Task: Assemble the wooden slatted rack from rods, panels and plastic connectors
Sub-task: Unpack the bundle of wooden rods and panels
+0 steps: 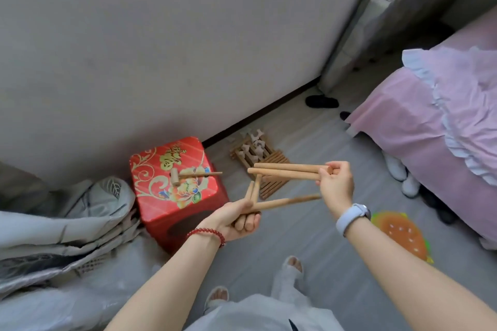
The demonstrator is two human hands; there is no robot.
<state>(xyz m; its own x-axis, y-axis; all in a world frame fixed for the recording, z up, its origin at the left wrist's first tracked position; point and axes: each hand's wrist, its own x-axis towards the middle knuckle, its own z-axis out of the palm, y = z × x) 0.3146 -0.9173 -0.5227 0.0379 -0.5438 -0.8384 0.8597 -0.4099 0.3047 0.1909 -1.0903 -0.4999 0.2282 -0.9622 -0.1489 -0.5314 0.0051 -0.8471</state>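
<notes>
The left hand (236, 219) clenches a fan of wooden rods (285, 201), their butt ends hidden in the palm; how many it grasps is hard to count, three at least. The right hand (336, 185) pinches two longer rods (282, 172) by one end, the other ends pointing left over the floor, free of everything. Beyond the right hand's rods, slatted panels (269, 169) lie on the floor with pale connectors (254, 148) heaped on them, partly covered by the rods and blurred. Left of the left hand stands a red box (161, 196) bearing a small wooden mallet (185, 176). Right of the right hand a pink bed (419, 126) runs out of frame; bare grey floor lies between it and the hands
</notes>
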